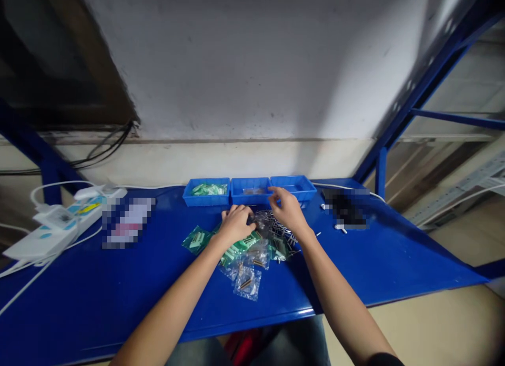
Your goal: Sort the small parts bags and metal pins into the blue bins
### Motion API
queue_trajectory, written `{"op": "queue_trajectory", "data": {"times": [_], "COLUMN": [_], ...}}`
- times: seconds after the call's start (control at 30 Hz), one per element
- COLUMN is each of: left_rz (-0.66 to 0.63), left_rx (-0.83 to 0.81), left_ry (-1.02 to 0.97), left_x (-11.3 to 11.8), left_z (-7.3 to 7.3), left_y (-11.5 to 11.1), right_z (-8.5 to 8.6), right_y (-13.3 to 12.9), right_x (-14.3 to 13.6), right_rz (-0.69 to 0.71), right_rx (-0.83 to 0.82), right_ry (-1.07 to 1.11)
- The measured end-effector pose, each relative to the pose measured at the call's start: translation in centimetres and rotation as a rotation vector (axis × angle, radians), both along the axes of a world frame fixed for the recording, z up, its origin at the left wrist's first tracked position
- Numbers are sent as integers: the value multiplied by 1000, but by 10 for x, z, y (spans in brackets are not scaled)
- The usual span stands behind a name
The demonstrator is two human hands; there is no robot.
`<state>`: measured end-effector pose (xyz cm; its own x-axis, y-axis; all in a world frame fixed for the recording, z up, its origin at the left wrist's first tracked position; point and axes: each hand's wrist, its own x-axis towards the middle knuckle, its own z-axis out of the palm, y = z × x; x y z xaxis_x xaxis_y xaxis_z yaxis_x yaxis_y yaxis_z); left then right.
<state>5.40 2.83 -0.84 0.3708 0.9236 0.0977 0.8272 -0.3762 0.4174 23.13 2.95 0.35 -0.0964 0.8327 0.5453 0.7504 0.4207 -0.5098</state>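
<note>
My left hand (235, 224) rests on the pile of green packets (229, 255) and clear packets (258, 253), its fingers apart and curved down at the pile's back edge. My right hand (287, 211) is over the metal pins (282, 226), near the front of the middle blue bin (250, 190); its index finger and thumb are bent toward each other, and whether anything is between them is too small to tell. Green packets lie in the left blue bin (207, 192). A few small items show in the middle one. Nothing distinct shows in the right blue bin (294, 188).
On the blue table (158, 287), a white power strip (71, 219) with cables lies at the left beside a blurred pale object (129, 221). A blurred dark object (347, 208) and small white pieces (340, 228) lie at the right. A wall stands behind.
</note>
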Motion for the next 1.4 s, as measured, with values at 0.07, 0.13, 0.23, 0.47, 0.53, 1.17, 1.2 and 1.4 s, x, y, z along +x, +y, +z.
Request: {"op": "queue_trajectory", "data": {"times": [0.07,0.13,0.23,0.47,0.53,1.17,1.2,1.4], "left_rz": [42,55,31,-149,-162,35,6,-92], "left_rx": [-3,-12,29,278,346,273,357,531], "left_ry": [-113,-291,-498,-463,-442,-690,-620,-413], "left_x": [-8,-15,-22,-24,-25,-23,-23,-20], "left_z": [-2,-3,-3,5,4,-4,-4,3], "left_y": [1,2,1,-3,-2,3,2,-5], "right_z": [0,0,0,-6,-9,-10,-9,-3], "right_y": [-3,-6,-10,-13,-10,-14,-13,-13], "right_x": [-5,-14,-31,-50,-50,-51,-50,-46], "right_rz": [40,75,150,248,259,92,90,150], "right_rx": [-93,-204,-367,-546,-497,-182,-257,-448], "right_ry": [38,100,296,883,980,548,615,831]}}
